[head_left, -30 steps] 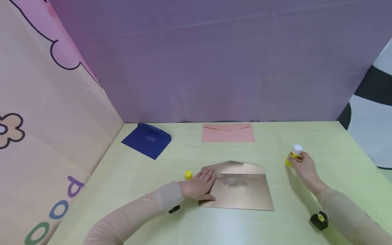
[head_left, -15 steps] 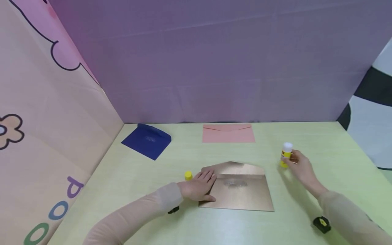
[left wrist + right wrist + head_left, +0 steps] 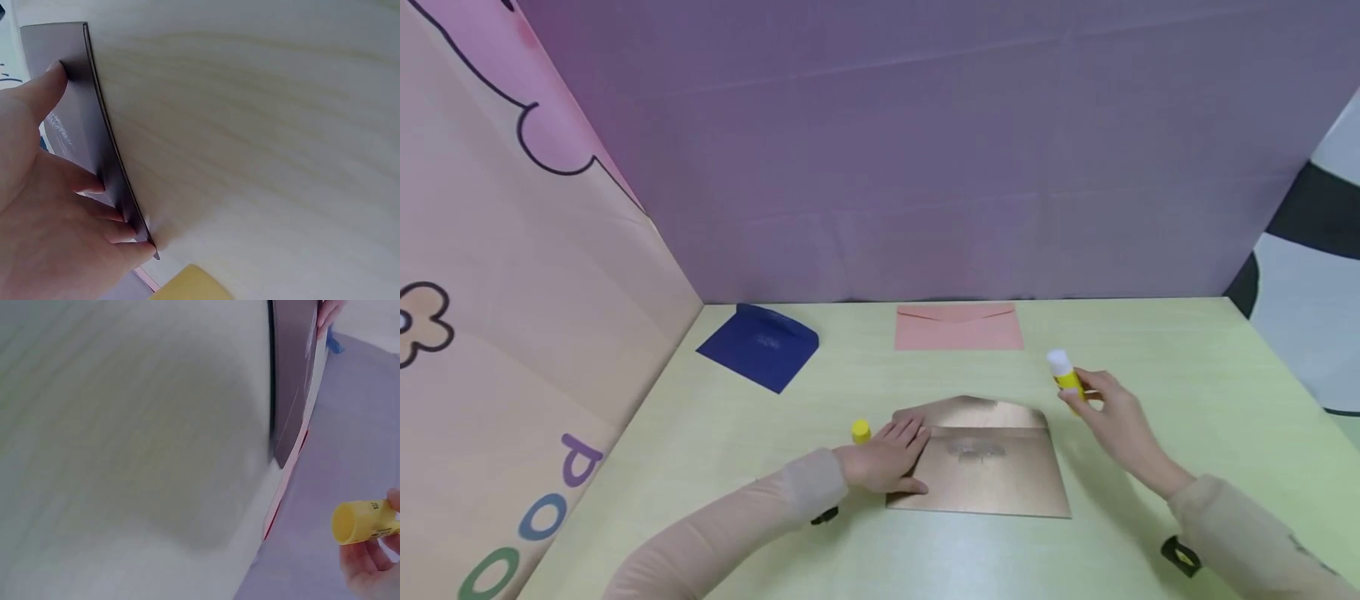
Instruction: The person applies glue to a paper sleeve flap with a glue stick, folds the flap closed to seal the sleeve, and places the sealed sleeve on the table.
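Your left hand rested on the left edge of the glossy bronze-brown paper envelope, its fingers straight and the thumb set well apart, pressing rather than gripping. The envelope lay on the pale wood-grain table, its pointed flap open on the far side, with a greyish smear on its body just below the fold. Your right hand held a yellow cylindrical glue stick off the table, just beyond the envelope's far right corner, fingers and thumb clamped on the barrel and the white upper end tilted leftward. Whether that end was bare glue or a lid, you could not have told from these views.

The pinch looked narrow, so a hard downward push might have made the stick swivel or slip. Your left hand covered only one side of the envelope; a sideways drag on the uncovered right part could have twisted or creased the paper. A short yellow cylindrical cap sat just left of the envelope, beside your left hand, where a careless shift of the wrist could have knocked it rolling
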The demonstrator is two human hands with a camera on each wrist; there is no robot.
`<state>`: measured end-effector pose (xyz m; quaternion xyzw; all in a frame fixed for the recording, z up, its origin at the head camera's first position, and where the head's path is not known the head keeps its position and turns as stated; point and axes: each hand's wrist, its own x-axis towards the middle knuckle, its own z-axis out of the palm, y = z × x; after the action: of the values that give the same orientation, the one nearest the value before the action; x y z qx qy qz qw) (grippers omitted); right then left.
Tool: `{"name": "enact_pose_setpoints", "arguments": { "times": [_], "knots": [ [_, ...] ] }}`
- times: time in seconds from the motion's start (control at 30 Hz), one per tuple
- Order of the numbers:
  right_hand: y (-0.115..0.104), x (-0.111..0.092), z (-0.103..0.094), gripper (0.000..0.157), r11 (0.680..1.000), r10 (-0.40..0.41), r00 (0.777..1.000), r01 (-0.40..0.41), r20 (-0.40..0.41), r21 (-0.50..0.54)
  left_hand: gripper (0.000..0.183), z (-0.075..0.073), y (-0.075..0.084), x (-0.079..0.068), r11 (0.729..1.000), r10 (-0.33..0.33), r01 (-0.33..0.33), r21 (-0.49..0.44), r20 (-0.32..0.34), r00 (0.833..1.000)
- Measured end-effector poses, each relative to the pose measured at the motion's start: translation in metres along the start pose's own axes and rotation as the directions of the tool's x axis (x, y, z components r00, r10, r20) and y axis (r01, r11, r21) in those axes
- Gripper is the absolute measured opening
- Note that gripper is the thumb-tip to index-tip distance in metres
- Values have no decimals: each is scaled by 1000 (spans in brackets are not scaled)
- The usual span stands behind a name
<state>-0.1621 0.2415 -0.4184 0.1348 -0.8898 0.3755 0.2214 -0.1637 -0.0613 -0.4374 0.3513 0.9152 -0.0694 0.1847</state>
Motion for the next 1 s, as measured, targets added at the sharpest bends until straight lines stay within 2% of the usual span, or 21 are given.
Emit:
{"name": "enact_pose_setpoints", "arguments": {
  "times": [0.1,0.23,0.37,0.5,0.6,0.7,0.77,0.83,0.87,0.93,1.0],
  "knots": [
    [-6,-1,3,33,994,-103,994,102,-43,-31,79,0,0,0,1000,1,-1,2,-1,1000],
    [-14,-2,7,37,971,-232,969,227,-80,-74,79,-1,0,0,1000,2,-2,-2,-1,1000],
    [-23,-3,8,41,954,-293,951,285,-95,-88,79,-1,0,-2,1000,7,-7,-13,-2,1000],
    [-31,-2,9,34,940,-341,933,337,-118,-53,79,-2,-1,-2,1000,13,-13,-27,-3,1000],
    [-36,-1,11,32,938,-345,931,346,-123,-13,79,-1,-1,-2,999,16,-16,-34,-5,1000],
    [-43,-2,14,35,958,-280,956,284,-92,36,79,-1,-1,-3,999,18,-18,-42,-8,1000],
    [-47,-3,15,34,980,-176,984,179,-38,86,79,-1,-1,-3,999,20,-21,-42,-9,1000],
    [-51,-4,17,32,987,-45,998,39,39,154,79,-1,-1,-4,999,20,-21,-40,-10,1000],
    [-53,-4,18,32,982,23,997,-38,80,188,79,-1,-1,-4,999,21,-21,-39,-11,1000],
    [-55,-3,19,33,957,126,979,-162,159,239,80,-1,-1,-4,999,21,-21,-35,-11,1000],
    [-58,-2,22,35,932,180,961,-235,211,277,79,-1,-1,-4,999,20,-20,-33,-12,1000]
  ]
}}
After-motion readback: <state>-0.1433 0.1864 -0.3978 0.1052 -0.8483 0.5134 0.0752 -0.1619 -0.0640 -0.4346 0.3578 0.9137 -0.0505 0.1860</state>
